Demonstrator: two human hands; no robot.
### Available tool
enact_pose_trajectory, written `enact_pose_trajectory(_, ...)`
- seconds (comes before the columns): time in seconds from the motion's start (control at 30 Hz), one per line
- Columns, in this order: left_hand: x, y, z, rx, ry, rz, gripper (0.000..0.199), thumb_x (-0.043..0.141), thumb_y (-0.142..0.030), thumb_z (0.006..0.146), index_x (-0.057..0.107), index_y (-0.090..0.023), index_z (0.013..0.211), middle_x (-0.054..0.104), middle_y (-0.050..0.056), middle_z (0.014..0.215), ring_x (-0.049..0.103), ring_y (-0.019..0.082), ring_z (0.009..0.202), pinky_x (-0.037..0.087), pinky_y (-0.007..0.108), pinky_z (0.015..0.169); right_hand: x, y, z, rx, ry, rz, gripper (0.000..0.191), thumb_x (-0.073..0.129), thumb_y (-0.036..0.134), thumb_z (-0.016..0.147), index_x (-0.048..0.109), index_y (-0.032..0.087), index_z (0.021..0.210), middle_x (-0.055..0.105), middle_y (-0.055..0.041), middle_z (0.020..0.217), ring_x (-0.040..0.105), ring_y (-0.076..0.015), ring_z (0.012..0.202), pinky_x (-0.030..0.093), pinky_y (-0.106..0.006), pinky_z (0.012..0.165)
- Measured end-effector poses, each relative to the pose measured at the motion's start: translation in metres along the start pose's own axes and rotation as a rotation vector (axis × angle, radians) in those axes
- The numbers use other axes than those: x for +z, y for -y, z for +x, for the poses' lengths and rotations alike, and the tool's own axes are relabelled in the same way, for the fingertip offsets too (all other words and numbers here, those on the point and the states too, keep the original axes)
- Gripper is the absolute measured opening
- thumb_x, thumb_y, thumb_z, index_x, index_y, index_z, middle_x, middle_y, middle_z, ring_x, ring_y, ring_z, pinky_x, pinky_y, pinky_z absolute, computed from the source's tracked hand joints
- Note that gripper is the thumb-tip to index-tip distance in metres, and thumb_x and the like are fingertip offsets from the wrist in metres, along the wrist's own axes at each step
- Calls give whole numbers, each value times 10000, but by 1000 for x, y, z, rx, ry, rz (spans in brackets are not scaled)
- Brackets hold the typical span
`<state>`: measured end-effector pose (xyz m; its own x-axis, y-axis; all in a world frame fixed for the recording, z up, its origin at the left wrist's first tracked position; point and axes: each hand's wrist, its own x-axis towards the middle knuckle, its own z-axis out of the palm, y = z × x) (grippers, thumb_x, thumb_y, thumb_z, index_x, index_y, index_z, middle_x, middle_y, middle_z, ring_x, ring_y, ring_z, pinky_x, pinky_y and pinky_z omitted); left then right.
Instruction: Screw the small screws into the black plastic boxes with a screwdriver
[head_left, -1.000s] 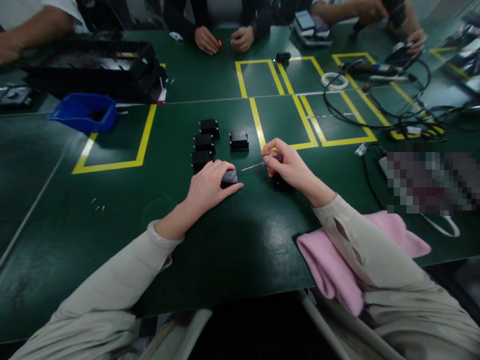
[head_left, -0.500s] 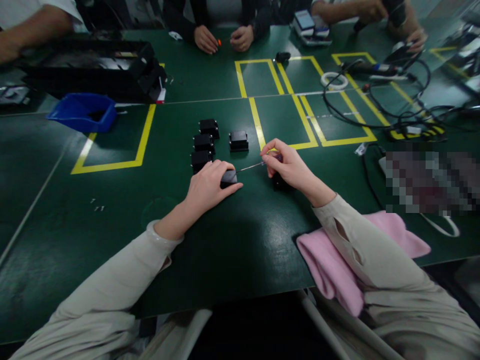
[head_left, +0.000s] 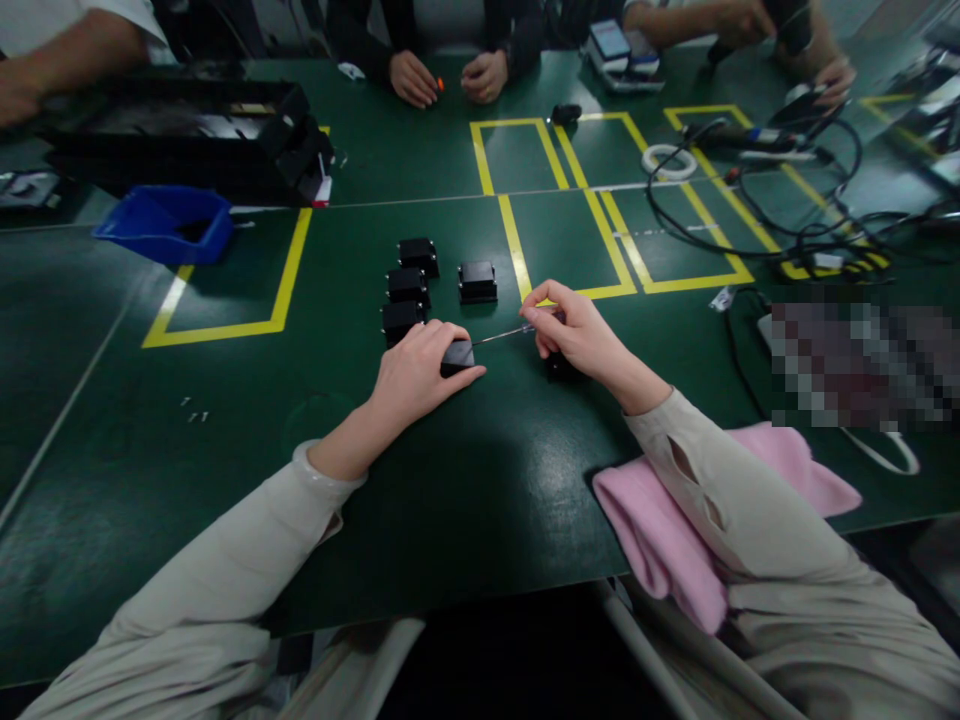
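1. Mid-frame, my left hand (head_left: 420,375) curls over a black block (head_left: 458,357), thumb and fingers gripping its sides.
2. Right of center, my right hand (head_left: 574,330) pinches a screwdriver (head_left: 506,334) between thumb and fingertips, its tip at the block's right end.
3. Just above my left hand, three black pieces (head_left: 407,287) form a column.

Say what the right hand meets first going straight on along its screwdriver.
The black block in the left hand; the screwdriver seems to reach it, though depth is unclear.
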<state>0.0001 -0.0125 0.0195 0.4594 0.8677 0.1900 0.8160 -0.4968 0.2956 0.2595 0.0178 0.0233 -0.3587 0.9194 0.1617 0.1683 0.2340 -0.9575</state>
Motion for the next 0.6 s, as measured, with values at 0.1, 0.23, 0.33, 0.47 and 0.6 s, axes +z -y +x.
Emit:
enact_pose_trajectory(0.1, 0, 0, 0, 5, 3, -1, 358, 692, -512, 976, 619, -212, 1156, 707, 103, 1149, 654, 313, 1075, 536, 433, 894, 0, -3, 1, -59, -3, 30, 114, 633, 287, 1014, 545, 214, 1010, 517, 108, 555, 554, -92, 474, 400, -231, 515)
enact_pose_trajectory(0.23, 0, 1, 0, 6, 2, -2, 363, 699, -514, 972, 622, -210, 1153, 709, 101, 1155, 654, 309, 1082, 532, 428, 911, 0, -8, 2, -65, -4, 32, 193, 657, 374, 1028, 545, 219, 1004, 490, 110, 554, 542, -96, 471, 409, -236, 508)
enact_pose_trajectory(0.33, 0, 1, -1, 3, -2, -13, 362, 699, -513, 968, 627, -211, 1153, 708, 101, 1153, 655, 313, 1082, 532, 427, 908, 1, -11, 3, -22, -5, 50, 285, 603, 486, 1063, 554, 220, 974, 401, 123, 512, 457, -90, 420, 399, -240, 470)
enact_pose_trajectory(0.47, 0, 1, -1, 1, -11, -22, 366, 705, -508, 962, 632, -209, 1160, 706, 106, 1155, 655, 322, 1077, 532, 429, 898, 1, -11, 3, -38, -8, 54, 251, 606, 449, 1067, 542, 225, 975, 408, 120, 516, 452, -89, 427, 380, -233, 463)
enact_pose_trajectory(0.6, 0, 1, 0, 1, -8, -17, 366, 710, -503, 962, 630, -206, 1160, 708, 108, 1157, 656, 318, 1081, 532, 423, 894, 0, -10, 2, -96, -24, 23, 143, 620, 324, 1048, 524, 226, 1008, 503, 104, 575, 534, -91, 481, 380, -228, 500)
